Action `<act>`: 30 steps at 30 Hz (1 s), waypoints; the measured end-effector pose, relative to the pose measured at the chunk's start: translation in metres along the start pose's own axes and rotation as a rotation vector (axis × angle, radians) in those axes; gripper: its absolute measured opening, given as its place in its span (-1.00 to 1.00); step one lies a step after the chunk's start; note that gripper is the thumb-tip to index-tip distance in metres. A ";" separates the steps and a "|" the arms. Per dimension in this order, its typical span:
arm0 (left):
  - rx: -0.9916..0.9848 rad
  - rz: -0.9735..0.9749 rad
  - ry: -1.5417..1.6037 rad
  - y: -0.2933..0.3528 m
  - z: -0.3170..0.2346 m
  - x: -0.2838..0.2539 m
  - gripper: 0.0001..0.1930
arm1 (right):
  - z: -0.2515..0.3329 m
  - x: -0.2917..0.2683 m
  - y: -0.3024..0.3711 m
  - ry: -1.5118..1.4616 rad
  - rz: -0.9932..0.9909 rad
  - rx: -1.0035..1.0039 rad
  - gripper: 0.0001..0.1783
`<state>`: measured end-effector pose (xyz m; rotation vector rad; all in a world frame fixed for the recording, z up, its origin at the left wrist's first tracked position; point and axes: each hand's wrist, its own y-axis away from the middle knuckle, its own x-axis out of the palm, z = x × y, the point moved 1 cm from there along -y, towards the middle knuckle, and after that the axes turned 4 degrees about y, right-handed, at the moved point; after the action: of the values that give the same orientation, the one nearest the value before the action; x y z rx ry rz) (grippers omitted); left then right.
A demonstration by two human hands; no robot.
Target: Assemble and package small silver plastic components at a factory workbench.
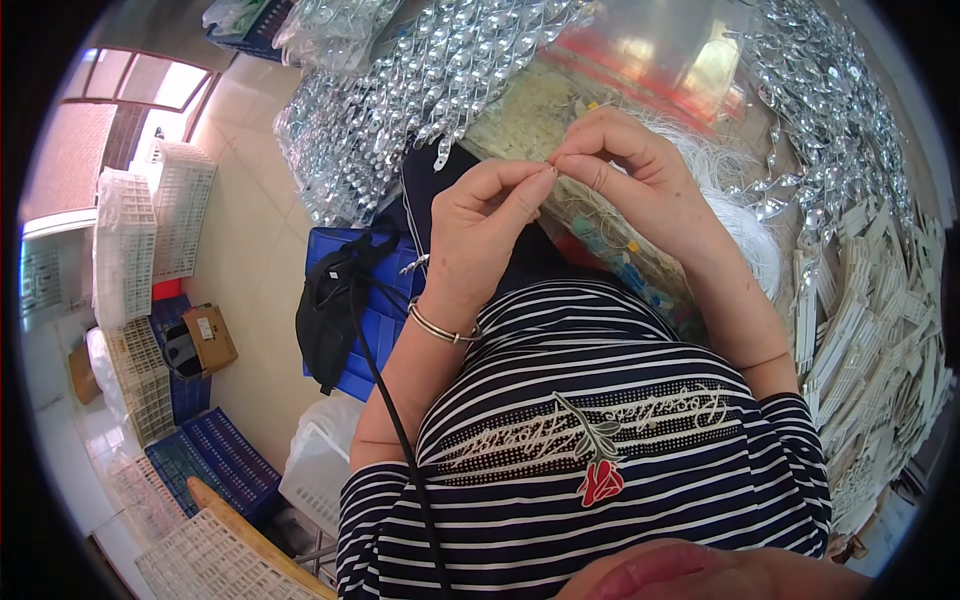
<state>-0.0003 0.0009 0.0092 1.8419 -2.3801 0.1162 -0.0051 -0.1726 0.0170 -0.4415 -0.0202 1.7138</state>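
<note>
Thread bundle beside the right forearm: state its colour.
The thread bundle is white; it shows in the head view, the only one.

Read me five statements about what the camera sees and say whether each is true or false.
1. The hands are wide apart. False: the left hand and right hand are close together at the fingertips.
2. A bracelet circles the left wrist. True.
3. The striped top bears a red flower. True.
4. White baskets stand on the right. False: the white baskets are on the left.
5. Silvery strands lie beyond the hands. True.
</note>
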 end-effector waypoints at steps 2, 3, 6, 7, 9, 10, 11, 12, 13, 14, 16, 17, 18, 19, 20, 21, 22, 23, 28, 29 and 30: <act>-0.034 0.041 0.093 0.000 0.000 0.000 -0.86 | -0.003 0.000 0.001 -0.124 0.015 0.071 -0.93; -0.034 0.041 0.092 0.000 0.000 0.000 -0.86 | -0.003 0.000 0.000 -0.125 0.014 0.071 -0.93; -0.031 0.062 0.110 0.000 -0.002 0.000 -0.87 | -0.003 0.000 0.001 -0.157 0.009 0.101 -0.93; -0.046 0.045 0.090 0.001 -0.003 0.000 -0.86 | -0.002 0.000 0.001 -0.141 0.011 0.091 -0.93; -0.061 0.027 0.071 0.001 -0.003 0.000 -0.86 | 0.000 0.000 0.001 -0.124 0.014 0.080 -0.93; -0.057 0.018 0.065 0.001 -0.003 0.001 -0.86 | 0.000 0.000 0.001 -0.078 0.015 0.062 -0.93; -0.052 0.009 0.060 0.000 -0.003 0.001 -0.86 | 0.000 0.000 0.001 -0.031 0.015 0.044 -0.93; -0.052 0.008 0.059 0.000 -0.002 0.000 -0.86 | 0.000 0.000 0.000 -0.032 0.016 0.043 -0.93; -0.060 0.003 0.049 0.000 -0.001 0.000 -0.86 | 0.000 0.000 0.000 -0.062 0.017 0.049 -0.94; -0.068 -0.002 0.040 0.000 -0.001 0.000 -0.86 | -0.001 0.000 0.000 -0.092 0.018 0.056 -0.94; -0.090 0.001 0.025 -0.001 -0.002 -0.001 -0.86 | 0.001 0.000 0.002 -0.164 0.016 0.103 -0.94; -0.112 0.004 0.011 -0.001 -0.003 -0.001 -0.86 | 0.001 0.000 0.002 -0.236 0.015 0.150 -0.94; -0.112 0.004 0.011 -0.002 -0.005 -0.001 -0.86 | 0.001 -0.001 0.001 -0.236 0.014 0.150 -0.94; -0.126 0.012 -0.005 -0.001 -0.006 -0.001 -0.87 | 0.001 -0.001 0.001 -0.248 0.028 0.180 -0.93; -0.139 0.020 -0.021 -0.001 -0.007 -0.001 -0.87 | 0.001 -0.002 0.001 -0.261 0.041 0.209 -0.92; -0.140 0.020 -0.021 -0.001 -0.006 -0.001 -0.87 | 0.002 -0.003 0.001 -0.261 0.040 0.209 -0.92; -0.133 0.019 -0.027 -0.001 -0.006 -0.001 -0.88 | 0.002 -0.004 0.001 -0.263 0.044 0.217 -0.91; -0.127 0.018 -0.033 -0.001 -0.006 -0.002 -0.88 | 0.002 -0.006 0.001 -0.265 0.049 0.225 -0.91; -0.108 0.024 -0.012 -0.001 -0.005 -0.002 -0.90 | -0.002 -0.015 0.000 -0.319 0.046 0.163 -0.90; -0.111 0.025 0.001 -0.001 -0.005 -0.001 -0.90 | -0.003 -0.015 0.000 -0.301 0.037 0.160 -0.89; -0.111 0.026 0.002 -0.001 -0.005 -0.001 -0.90 | -0.003 -0.012 0.001 -0.301 0.036 0.161 -0.89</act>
<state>0.0013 0.0018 0.0140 1.7610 -2.3584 -0.0116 -0.0037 -0.1850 0.0171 -0.0636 -0.0918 1.7888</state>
